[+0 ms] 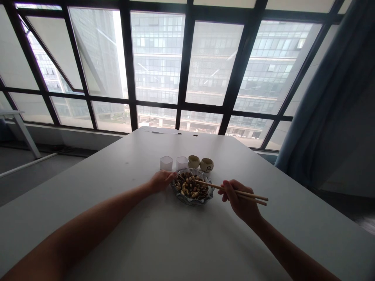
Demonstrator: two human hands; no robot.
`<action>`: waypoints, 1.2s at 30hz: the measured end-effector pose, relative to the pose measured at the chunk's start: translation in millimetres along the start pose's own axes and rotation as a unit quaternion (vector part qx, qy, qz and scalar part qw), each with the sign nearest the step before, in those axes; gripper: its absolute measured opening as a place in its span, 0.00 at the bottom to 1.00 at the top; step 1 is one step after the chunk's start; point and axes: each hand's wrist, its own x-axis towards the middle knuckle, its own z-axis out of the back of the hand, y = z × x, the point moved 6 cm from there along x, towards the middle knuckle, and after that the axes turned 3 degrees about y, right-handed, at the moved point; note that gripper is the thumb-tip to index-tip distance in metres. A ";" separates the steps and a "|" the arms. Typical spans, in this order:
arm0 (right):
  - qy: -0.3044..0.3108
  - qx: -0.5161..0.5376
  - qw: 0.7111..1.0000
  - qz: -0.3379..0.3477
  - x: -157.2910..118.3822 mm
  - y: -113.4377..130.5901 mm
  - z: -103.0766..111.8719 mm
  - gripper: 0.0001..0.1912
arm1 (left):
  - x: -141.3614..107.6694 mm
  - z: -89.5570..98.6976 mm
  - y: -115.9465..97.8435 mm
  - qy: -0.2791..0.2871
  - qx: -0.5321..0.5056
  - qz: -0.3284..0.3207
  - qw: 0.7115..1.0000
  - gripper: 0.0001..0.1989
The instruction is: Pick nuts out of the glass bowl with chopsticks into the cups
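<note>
The right hand (240, 197) pinches the chopsticks (253, 196) between thumb and fingers, probably midway for control of their tips, which lie over the nuts (191, 186), though whether they nip one I cannot tell. Their long axis slants from butts at lower right to tips pointing left and away, into the bowl (190, 201), whose left rim the left hand (160, 180) touches, seemingly to steady it, its closure unclear. Beyond stand white cups (166, 163) and tan cups (206, 165).
</note>
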 end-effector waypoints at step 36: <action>0.040 -0.049 0.998 0.029 -1.2 4.3 -4.7 0.26 | 0.0 0.6 -2.3 0.013 0.008 0.005 1.000 0.28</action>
